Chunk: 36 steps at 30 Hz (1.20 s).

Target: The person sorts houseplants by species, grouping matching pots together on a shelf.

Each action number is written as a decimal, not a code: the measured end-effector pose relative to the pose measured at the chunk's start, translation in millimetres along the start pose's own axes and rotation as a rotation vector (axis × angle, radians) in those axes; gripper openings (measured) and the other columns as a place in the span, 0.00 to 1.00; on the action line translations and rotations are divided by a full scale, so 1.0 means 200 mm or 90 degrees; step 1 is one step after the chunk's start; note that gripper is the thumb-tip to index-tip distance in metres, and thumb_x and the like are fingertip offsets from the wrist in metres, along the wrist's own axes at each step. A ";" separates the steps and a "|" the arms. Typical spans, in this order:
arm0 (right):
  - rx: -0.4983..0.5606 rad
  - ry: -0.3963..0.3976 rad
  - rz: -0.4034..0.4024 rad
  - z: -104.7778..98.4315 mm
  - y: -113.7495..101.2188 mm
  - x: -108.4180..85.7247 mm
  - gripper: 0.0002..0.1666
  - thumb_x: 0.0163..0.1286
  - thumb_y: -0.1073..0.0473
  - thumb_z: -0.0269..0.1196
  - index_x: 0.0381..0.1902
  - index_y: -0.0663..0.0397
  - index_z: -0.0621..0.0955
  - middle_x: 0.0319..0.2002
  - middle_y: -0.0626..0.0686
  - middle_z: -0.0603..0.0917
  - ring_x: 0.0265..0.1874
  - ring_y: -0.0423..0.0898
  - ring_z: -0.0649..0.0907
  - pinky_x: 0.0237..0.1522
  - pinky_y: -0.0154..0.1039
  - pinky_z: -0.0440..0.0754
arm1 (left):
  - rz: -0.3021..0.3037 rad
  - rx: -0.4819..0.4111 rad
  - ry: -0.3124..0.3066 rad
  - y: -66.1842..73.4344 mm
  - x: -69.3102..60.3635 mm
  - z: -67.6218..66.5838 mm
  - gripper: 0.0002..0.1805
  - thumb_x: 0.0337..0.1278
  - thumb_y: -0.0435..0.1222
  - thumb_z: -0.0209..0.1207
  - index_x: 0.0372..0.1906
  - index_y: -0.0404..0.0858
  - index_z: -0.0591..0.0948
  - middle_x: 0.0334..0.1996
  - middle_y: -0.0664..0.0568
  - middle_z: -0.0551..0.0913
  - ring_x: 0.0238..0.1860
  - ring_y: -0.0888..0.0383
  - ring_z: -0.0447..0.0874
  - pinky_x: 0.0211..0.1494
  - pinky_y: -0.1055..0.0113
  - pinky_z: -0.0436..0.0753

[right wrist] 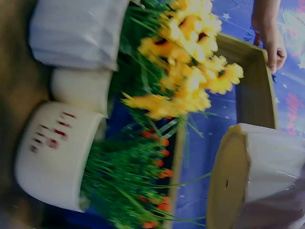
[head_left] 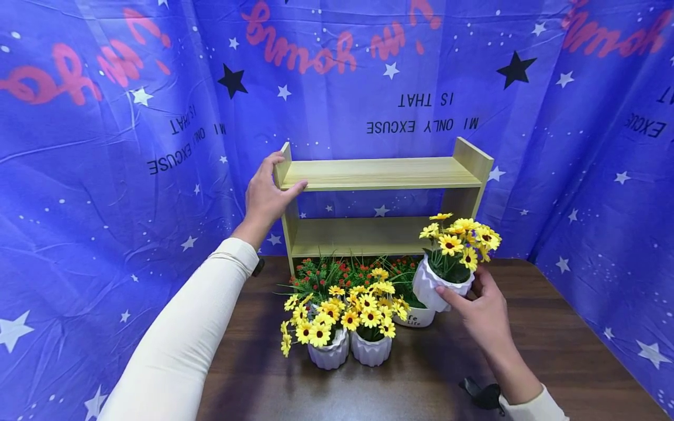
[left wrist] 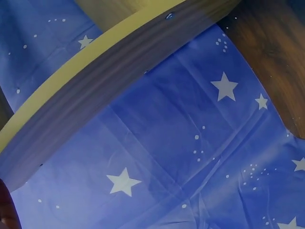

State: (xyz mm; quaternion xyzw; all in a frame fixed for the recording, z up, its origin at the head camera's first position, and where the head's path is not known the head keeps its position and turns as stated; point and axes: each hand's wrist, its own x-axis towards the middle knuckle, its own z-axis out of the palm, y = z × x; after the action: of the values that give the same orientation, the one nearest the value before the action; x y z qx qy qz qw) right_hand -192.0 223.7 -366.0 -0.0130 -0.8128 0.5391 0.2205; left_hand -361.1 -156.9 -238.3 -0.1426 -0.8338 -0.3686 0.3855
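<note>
My left hand [head_left: 265, 193] grips the top left corner of a light wooden two-tier shelf [head_left: 368, 174], its thumb lying on the upper board. Up close in the left wrist view runs the shelf's side panel [left wrist: 90, 95], with a sliver of finger [left wrist: 7, 210] at the edge. Raised off the table in front of the shelf's right end, a potted yellow flower plant [head_left: 433, 286] is held by my right hand [head_left: 484, 313], thumb against the white fluted pot. That pot's underside [right wrist: 228, 183] shows in the right wrist view; the right hand is not seen there.
Two more white pots [head_left: 371, 351] of yellow flowers stand side by side on the brown table [head_left: 274, 392]. Behind them, red-flowered greenery [head_left: 316, 275] and a lettered white planter [right wrist: 57, 155] sit before the shelf. A blue star-printed curtain [head_left: 337, 105] surrounds the table.
</note>
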 end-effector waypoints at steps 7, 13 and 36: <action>-0.005 0.034 -0.048 -0.04 -0.13 0.11 0.46 0.59 0.52 0.75 0.70 0.57 0.67 0.59 0.61 0.79 0.50 0.41 0.79 0.40 0.23 0.78 | 0.014 -0.042 0.022 -0.02 -0.01 0.04 0.37 0.47 0.45 0.74 0.61 0.39 0.71 0.69 0.55 0.71 0.66 0.51 0.70 0.64 0.54 0.70; 0.005 0.059 -0.079 -0.07 -0.22 0.20 0.45 0.58 0.53 0.75 0.69 0.58 0.68 0.57 0.60 0.80 0.49 0.39 0.79 0.41 0.24 0.77 | 0.001 -0.108 0.037 -0.02 -0.03 0.06 0.36 0.46 0.40 0.75 0.60 0.39 0.70 0.69 0.56 0.71 0.68 0.53 0.68 0.68 0.57 0.63; 0.042 0.094 -0.132 -0.10 -0.47 0.48 0.46 0.58 0.51 0.75 0.71 0.52 0.67 0.59 0.55 0.79 0.54 0.44 0.76 0.46 0.32 0.74 | 0.044 -0.129 0.050 -0.04 -0.01 0.08 0.35 0.43 0.37 0.74 0.57 0.35 0.70 0.68 0.51 0.72 0.67 0.51 0.67 0.68 0.58 0.64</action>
State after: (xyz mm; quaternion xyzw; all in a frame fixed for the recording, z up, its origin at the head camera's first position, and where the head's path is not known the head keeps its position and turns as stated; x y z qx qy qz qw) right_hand -251.1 227.1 -242.4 0.0386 -0.7730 0.5377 0.3344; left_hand -372.4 -150.1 -251.6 -0.1951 -0.7710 -0.4429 0.4139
